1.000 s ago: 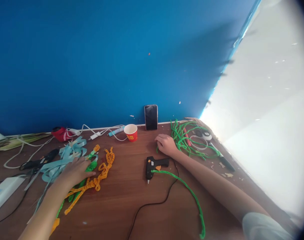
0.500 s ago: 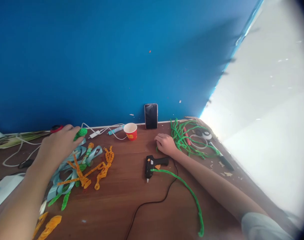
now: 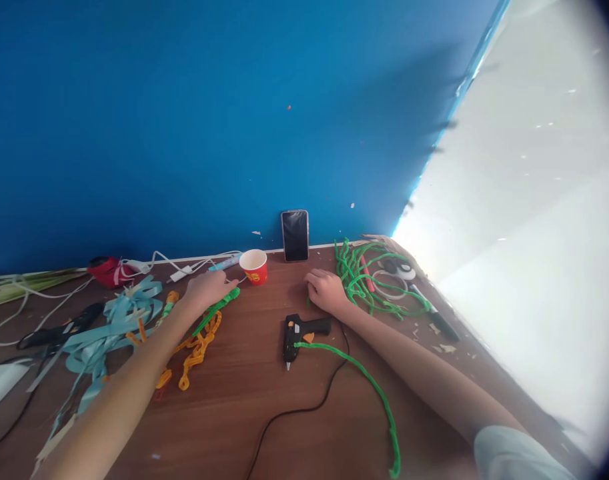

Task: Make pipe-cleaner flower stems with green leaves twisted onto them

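Observation:
My left hand (image 3: 210,291) is closed on a twisted green pipe-cleaner piece (image 3: 223,308), whose lower end hangs over orange twisted pipe cleaners (image 3: 199,350). On the table, right of the paper cup, my right hand (image 3: 326,291) rests with curled fingers. A speck of green shows at its fingertips, but what it may hold is hidden. Just below that hand lies a black glue gun (image 3: 291,339), nozzle toward me. One long green pipe cleaner (image 3: 379,393) curves from the gun toward the near edge. To the right sits a tangle of green pipe cleaners (image 3: 354,273).
A red paper cup (image 3: 255,268) stands beside a phone (image 3: 295,237) leaning on the blue wall. Light-blue ribbon (image 3: 99,340), a red item (image 3: 110,271) and white cables (image 3: 184,272) crowd the left. A knife (image 3: 444,325) lies at right; the glue gun's cord (image 3: 289,412) crosses the front.
My left hand has moved right with the green piece, from above the ribbon to near the cup. My right hand stays in place. The view has shifted slightly.

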Demonstrator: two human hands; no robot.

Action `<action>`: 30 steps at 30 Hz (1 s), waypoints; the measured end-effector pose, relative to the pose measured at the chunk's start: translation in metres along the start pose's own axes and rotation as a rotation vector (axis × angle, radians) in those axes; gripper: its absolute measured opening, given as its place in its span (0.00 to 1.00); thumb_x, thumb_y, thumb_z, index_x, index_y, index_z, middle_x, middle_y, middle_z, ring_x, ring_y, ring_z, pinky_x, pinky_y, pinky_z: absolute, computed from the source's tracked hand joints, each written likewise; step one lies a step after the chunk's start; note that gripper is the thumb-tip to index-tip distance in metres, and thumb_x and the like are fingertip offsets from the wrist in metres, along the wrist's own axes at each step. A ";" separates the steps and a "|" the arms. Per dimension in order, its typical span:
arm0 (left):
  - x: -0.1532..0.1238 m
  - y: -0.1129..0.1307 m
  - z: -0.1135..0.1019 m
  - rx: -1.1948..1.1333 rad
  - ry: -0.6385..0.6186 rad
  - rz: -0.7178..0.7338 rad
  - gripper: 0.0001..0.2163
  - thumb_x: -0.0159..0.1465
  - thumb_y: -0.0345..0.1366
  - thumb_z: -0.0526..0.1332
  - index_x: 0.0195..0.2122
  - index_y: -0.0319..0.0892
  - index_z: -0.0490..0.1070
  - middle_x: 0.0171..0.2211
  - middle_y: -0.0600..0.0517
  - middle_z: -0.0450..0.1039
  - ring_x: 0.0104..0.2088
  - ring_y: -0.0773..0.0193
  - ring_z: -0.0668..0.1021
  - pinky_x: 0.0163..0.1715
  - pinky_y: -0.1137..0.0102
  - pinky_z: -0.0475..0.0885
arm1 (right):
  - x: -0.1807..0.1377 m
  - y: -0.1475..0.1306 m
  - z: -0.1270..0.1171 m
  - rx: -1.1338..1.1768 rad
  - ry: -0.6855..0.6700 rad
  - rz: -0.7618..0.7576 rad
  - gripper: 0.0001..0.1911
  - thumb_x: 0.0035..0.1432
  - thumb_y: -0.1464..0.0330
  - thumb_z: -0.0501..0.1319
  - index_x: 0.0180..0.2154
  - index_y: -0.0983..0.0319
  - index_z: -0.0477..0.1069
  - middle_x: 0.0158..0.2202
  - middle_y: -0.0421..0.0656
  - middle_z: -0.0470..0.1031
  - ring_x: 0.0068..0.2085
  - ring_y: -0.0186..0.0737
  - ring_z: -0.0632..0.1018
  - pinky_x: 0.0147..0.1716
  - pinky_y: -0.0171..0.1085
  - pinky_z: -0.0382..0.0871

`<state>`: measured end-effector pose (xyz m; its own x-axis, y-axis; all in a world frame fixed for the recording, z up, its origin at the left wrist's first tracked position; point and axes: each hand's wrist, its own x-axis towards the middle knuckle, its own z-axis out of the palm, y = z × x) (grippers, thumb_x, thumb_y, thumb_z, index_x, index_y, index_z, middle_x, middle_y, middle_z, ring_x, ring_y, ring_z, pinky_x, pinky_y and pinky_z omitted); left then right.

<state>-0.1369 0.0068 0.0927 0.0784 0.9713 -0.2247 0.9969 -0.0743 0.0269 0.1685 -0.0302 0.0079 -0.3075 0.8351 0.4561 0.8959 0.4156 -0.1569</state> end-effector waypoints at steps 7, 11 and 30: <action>0.005 -0.026 -0.007 -0.088 -0.117 -0.052 0.29 0.59 0.62 0.42 0.21 0.42 0.64 0.19 0.47 0.67 0.17 0.62 0.69 0.22 0.68 0.59 | 0.002 -0.004 -0.010 0.042 -0.072 0.119 0.10 0.60 0.70 0.52 0.40 0.59 0.71 0.38 0.43 0.77 0.37 0.40 0.75 0.30 0.35 0.55; -0.002 -0.040 -0.010 -0.090 -0.321 0.004 0.28 0.53 0.65 0.50 0.19 0.42 0.64 0.18 0.46 0.67 0.18 0.61 0.69 0.22 0.67 0.61 | 0.010 -0.005 -0.025 0.101 -0.138 0.192 0.15 0.66 0.61 0.47 0.40 0.57 0.70 0.31 0.41 0.77 0.33 0.39 0.75 0.28 0.34 0.53; 0.002 -0.036 0.010 -0.127 -0.116 0.020 0.20 0.55 0.51 0.54 0.15 0.43 0.52 0.14 0.53 0.48 0.16 0.65 0.60 0.20 0.68 0.50 | 0.023 0.027 -0.050 0.212 -0.356 0.318 0.13 0.59 0.66 0.51 0.37 0.60 0.74 0.32 0.43 0.78 0.32 0.37 0.75 0.28 0.31 0.58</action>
<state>-0.1725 0.0092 0.0817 0.1061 0.9367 -0.3336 0.9864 -0.0569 0.1540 0.2015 -0.0172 0.0577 -0.1534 0.9875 0.0370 0.8895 0.1543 -0.4301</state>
